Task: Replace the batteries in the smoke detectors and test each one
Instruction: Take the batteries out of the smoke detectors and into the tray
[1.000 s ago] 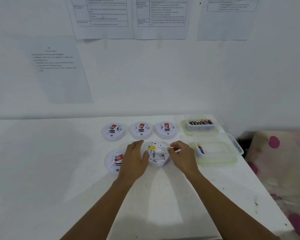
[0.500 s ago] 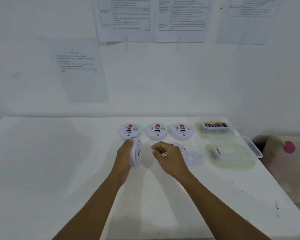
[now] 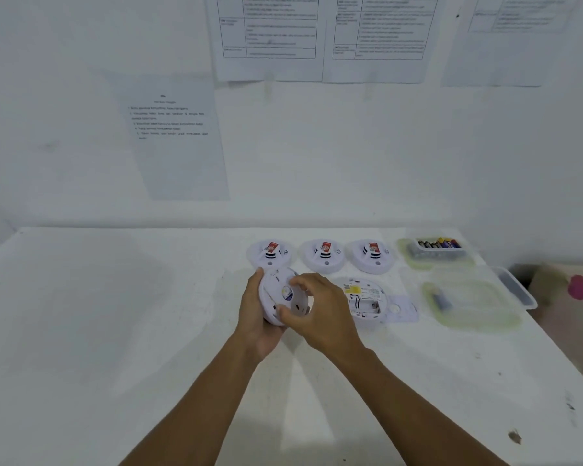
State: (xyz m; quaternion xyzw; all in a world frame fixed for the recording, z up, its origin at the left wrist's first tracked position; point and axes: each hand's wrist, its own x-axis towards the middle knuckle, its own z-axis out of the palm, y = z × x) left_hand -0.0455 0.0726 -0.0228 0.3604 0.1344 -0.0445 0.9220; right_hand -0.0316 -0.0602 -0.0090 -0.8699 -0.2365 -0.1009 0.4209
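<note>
1. White plastic, round and tilted up on its rim: the held detector (image 3: 280,295) is off the table (image 3: 108,331), between both hands, just in front of the back row.
2. The left hand (image 3: 254,319) cups it from the left. The thumb tip lies on the upper rim and the fingers curl under the lower rim.
3. The right hand (image 3: 322,314) comes in from the right, its fingers curled over the detector's inner face and its thumb pressing the lower edge, so both hands grip it.
4. Just right of the right hand, the open detector (image 3: 364,302) lies back-up, showing a yellow label and a bare battery bay. A flat cover plate (image 3: 401,309) touches its right side.
5. The back-row detectors (image 3: 324,255), three side by side, stand near the far edge where the table meets the wall (image 3: 317,156).
6. To their right is a small battery tub (image 3: 438,248). In front of it, a large clear container (image 3: 475,309) holds a single battery (image 3: 441,299), and its outer corner lies close to the table's right edge.
7. That right edge slants toward the viewer, with pink-spotted fabric (image 3: 579,287) beyond it.
8. Wide white tabletop stretches left of the left hand and down past both forearms.
</note>
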